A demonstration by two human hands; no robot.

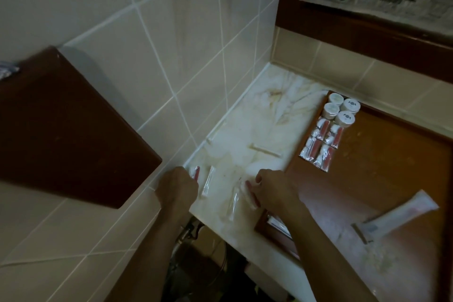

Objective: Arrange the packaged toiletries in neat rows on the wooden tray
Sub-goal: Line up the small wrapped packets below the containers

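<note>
The wooden tray (382, 159) lies on a marble counter (264, 115) at the right. In its far left corner stand several round white jars (343, 111), with several clear packets of red and white items (323, 147) in rows just below them. My left hand (177, 185) rests at the counter's left edge, fingers closed on a clear packet with a red item (196, 172). My right hand (272, 187) lies over another red-and-white packet (250, 195), touching it. Two clear packets (208, 184) (234, 202) lie between the hands. A long white wrapped stick (266, 150) lies farther back.
A large white tube (402, 213) lies on the tray's near right part. A dark wooden shelf (63, 125) juts out at the left, over the tiled wall. A dark-framed mirror (367, 32) stands behind the counter. Pipes (193, 230) show under the counter's edge.
</note>
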